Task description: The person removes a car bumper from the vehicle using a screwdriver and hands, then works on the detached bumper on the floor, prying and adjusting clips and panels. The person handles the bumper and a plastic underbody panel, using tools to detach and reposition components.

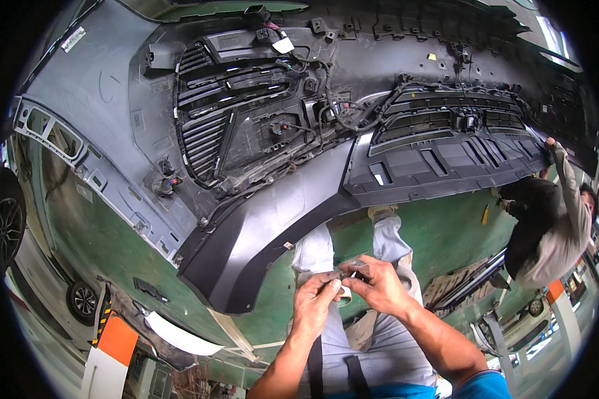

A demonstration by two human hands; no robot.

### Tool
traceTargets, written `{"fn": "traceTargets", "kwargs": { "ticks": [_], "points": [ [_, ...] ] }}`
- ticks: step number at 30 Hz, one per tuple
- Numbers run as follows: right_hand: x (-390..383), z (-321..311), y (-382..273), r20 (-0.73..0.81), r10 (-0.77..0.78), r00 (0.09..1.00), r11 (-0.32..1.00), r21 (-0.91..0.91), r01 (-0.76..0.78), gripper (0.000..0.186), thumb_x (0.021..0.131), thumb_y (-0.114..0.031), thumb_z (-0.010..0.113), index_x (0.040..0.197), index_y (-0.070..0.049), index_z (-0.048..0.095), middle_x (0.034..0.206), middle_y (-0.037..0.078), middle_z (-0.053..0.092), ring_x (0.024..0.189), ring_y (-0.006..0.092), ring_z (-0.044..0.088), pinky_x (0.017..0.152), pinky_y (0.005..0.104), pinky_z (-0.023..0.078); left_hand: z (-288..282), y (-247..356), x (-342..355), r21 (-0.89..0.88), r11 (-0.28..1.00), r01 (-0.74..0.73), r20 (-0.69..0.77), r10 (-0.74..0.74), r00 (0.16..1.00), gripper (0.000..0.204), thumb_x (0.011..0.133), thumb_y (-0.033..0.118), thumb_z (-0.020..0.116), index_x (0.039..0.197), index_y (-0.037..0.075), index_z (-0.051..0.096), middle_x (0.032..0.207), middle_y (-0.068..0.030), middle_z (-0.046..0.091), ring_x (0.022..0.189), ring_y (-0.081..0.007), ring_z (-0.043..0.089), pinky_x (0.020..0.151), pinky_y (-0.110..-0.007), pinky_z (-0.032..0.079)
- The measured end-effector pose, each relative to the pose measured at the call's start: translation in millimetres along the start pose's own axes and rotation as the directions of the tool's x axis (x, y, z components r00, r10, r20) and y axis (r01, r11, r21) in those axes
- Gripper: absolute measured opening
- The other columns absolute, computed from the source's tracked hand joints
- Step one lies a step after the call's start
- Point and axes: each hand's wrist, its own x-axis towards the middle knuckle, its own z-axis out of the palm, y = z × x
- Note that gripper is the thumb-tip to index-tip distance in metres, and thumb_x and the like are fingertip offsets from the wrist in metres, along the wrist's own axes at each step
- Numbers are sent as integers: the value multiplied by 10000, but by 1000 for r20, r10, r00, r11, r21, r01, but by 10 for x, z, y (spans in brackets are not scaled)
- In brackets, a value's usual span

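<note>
My left hand [316,300] and my right hand [379,286] meet in front of my grey trousers [379,346], just below the lower edge of a big grey car bumper [259,226]. Together they pinch a small flat greyish piece [348,271]; what it is I cannot tell. A small whitish bit [345,292] shows under the fingers. The bumper's inner side faces me, with black grille slats [213,113], wiring [339,113] and a black lower panel [439,159].
Another person [552,226] at the right holds the bumper's far end with a raised hand [551,143]. Green floor [100,246] lies below. A parked car's wheels [83,299] are at the left, an orange-and-white post [110,352] at the lower left.
</note>
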Motion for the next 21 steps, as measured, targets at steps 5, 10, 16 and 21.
{"fn": "traceTargets", "kwargs": {
  "ticks": [5, 10, 16, 21],
  "points": [
    [-42, -49, 96, 36, -105, 994, 982, -152, 109, 166, 863, -84, 722, 988, -9, 643, 853, 154, 620, 742, 354, 655, 636, 419, 524, 48, -61, -3, 20, 999, 43, -10, -43, 999, 159, 979, 87, 660, 1087, -30, 665, 926, -74, 696, 778, -115, 611, 732, -253, 497],
    [-97, 8, 194, -31, -52, 998, 986, -161, 46, 126, 863, -85, 706, 911, -4, 622, 857, 166, 625, 766, 386, 654, 643, 432, 522, 59, -123, -27, 54, 996, 71, -1, -71, 997, 180, 1002, 140, 638, 1081, -19, 665, 905, -67, 693, 769, -111, 605, 702, -253, 491],
    [-89, 38, 222, -59, -5, 998, 996, 94, 10, 129, 843, -24, 746, 969, -10, 721, 874, 84, 642, 797, 203, 672, 688, 333, 546, -30, -158, 29, -239, 940, 242, 85, -228, 970, 246, 1026, 219, 624, 1158, 11, 625, 974, -38, 666, 779, -112, 609, 672, -240, 482],
    [-45, -13, 198, 89, 132, 987, 954, 259, -151, 161, 848, -21, 750, 1006, -35, 773, 902, 49, 636, 845, 147, 643, 742, 287, 520, -95, -218, 61, -348, 906, 239, 119, -210, 970, 191, 1011, 167, 645, 1140, 26, 636, 938, -32, 658, 778, -106, 611, 670, -237, 481]
  ]
}}
